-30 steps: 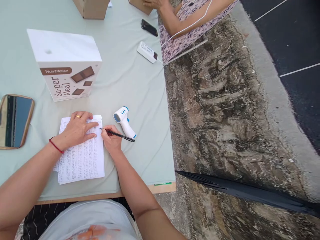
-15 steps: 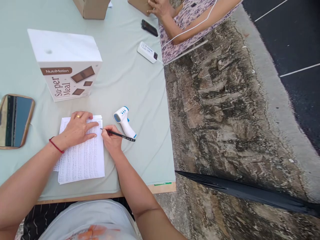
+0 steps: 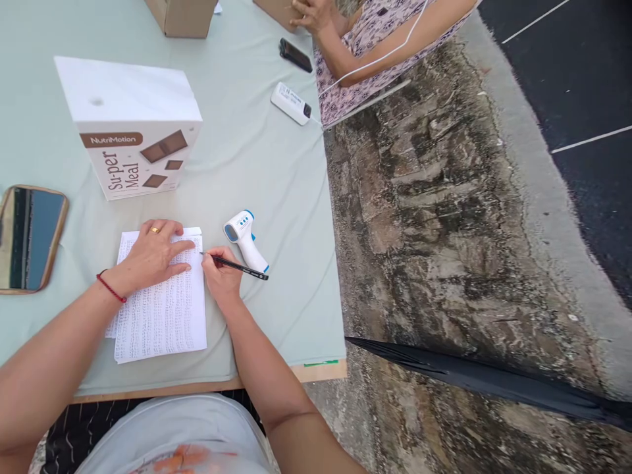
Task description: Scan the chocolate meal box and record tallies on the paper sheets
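Sheets of paper (image 3: pixel 162 322) covered in rows of small handwriting lie on the cloth in front of me. My left hand (image 3: pixel 154 257) rests on their upper part with its fingers spread, a ring on one finger. My right hand (image 3: pixel 222 278) is closed around a black pencil (image 3: pixel 247 269), its tip at the right edge of the top sheet. Just beyond the pencil lies a white and blue infrared thermometer (image 3: pixel 245 240), close to my right hand but apart from it.
A white NutriMotion box (image 3: pixel 138 131) stands past the papers. A phone (image 3: pixel 33 238) lies at the left. Farther off are a white device (image 3: pixel 290 103) with a cable, a black object (image 3: pixel 295 55), a cardboard box (image 3: pixel 182 16) and another person's hand (image 3: pixel 316 14). The table edge (image 3: pixel 340 289) runs at the right.
My right hand and the pencil have shifted very slightly to the right. My left hand and the papers stay where they were.
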`<state>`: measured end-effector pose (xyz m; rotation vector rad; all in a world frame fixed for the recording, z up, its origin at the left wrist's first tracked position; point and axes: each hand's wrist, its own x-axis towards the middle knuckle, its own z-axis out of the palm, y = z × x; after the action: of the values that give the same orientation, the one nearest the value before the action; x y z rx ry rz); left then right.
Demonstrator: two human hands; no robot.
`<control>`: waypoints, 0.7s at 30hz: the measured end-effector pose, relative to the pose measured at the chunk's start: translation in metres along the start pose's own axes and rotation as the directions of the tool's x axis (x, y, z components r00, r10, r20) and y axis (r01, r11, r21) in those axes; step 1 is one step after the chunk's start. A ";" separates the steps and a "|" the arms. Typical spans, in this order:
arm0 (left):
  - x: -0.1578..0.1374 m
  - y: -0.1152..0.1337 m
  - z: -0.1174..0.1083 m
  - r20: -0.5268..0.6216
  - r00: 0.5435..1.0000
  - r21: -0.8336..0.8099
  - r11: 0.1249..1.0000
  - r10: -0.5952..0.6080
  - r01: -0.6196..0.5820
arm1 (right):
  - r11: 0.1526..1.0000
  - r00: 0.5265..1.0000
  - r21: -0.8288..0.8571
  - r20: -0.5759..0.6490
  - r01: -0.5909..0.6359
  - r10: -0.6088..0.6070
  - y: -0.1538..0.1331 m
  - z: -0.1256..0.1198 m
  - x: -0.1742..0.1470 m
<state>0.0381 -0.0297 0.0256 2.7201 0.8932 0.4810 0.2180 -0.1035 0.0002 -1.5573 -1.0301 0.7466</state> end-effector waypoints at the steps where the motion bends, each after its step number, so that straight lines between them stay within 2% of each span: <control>1: 0.000 0.000 0.000 -0.003 1.000 -0.002 1.000 0.001 -0.001 | 1.000 1.000 -0.001 0.004 0.006 -0.006 0.001 0.000 0.000; 5: -0.002 -0.002 0.002 -0.014 1.000 -0.016 1.000 0.006 -0.007 | 0.999 0.999 -0.012 0.000 0.050 -0.050 0.005 0.001 -0.003; 7: -0.002 -0.003 0.004 -0.031 0.999 -0.022 1.000 0.015 -0.016 | 0.993 0.994 -0.038 -0.015 0.110 -0.111 0.008 -0.003 -0.003; 9: -0.002 -0.004 0.005 -0.085 0.995 -0.026 0.999 0.043 -0.045 | 0.967 0.971 -0.095 0.003 0.237 -0.238 0.012 -0.011 0.000; 11: -0.001 -0.005 0.003 -0.224 0.974 -0.037 0.998 0.042 -0.051 | 0.893 0.911 -0.179 0.067 0.412 -0.407 0.016 -0.020 0.005; 12: 0.000 -0.005 0.000 -0.328 0.944 -0.041 0.999 0.021 -0.036 | 0.843 0.872 -0.221 0.113 0.490 -0.477 0.019 -0.025 0.008; 13: 0.000 -0.007 -0.005 -0.449 0.894 -0.042 0.999 -0.010 -0.010 | 0.795 0.836 -0.258 0.160 0.549 -0.526 0.021 -0.028 0.011; 14: 0.000 -0.008 -0.010 -0.570 0.820 -0.043 0.999 -0.046 0.026 | 0.750 0.803 -0.286 0.204 0.596 -0.560 0.023 -0.031 0.014; 16: -0.003 -0.013 -0.022 -0.759 0.643 -0.036 0.993 -0.098 0.109 | 0.678 0.746 -0.310 0.280 0.666 -0.605 0.026 -0.035 0.019; 17: -0.005 -0.017 -0.028 -0.816 0.566 -0.040 0.988 -0.120 0.152 | 0.650 0.721 -0.313 0.297 0.693 -0.626 0.026 -0.036 0.021; 18: -0.007 -0.022 -0.032 -0.844 0.514 -0.058 0.978 -0.155 0.200 | 0.627 0.704 -0.322 0.290 0.710 -0.648 0.025 -0.037 0.022; 19: -0.010 -0.028 -0.035 -0.838 0.497 -0.107 0.962 -0.224 0.253 | 0.616 0.705 -0.348 0.259 0.706 -0.661 0.024 -0.038 0.023; 20: -0.012 -0.036 -0.036 -0.825 0.480 -0.171 0.941 -0.298 0.291 | 0.621 0.726 -0.398 0.204 0.675 -0.657 0.023 -0.040 0.024; 21: -0.014 -0.044 -0.036 -0.765 0.499 -0.262 0.904 -0.408 0.337 | 0.640 0.763 -0.466 0.132 0.611 -0.633 0.023 -0.043 0.025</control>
<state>-0.0097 0.0010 0.0412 2.0260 1.5721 1.6860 0.2718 -0.1004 -0.0106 -1.4501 -1.6968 -0.0548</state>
